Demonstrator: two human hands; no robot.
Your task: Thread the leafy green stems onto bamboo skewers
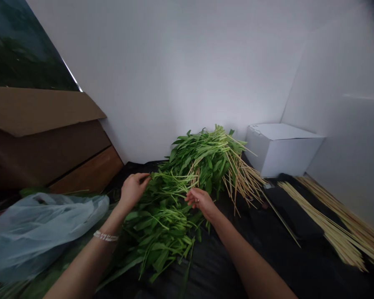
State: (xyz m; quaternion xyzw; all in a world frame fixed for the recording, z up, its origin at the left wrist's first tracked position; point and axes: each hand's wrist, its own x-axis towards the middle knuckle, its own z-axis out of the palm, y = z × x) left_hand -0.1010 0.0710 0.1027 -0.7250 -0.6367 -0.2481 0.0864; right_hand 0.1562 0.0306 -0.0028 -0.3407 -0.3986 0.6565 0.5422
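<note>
in the head view, leafy greens (162,224) lie heaped on black sheeting (213,259). the left hand (133,190), thumb and forefinger nearly meeting, and the right hand (202,200), fingers half curled, flank pale stems (174,179); i can't tell whether either grips.

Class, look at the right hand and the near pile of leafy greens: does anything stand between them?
Nothing visible does. The right hand is right by the stems of the leafy greens; whether it touches them is unclear. The plastic bag lies off left, the white box farther back right.
</note>
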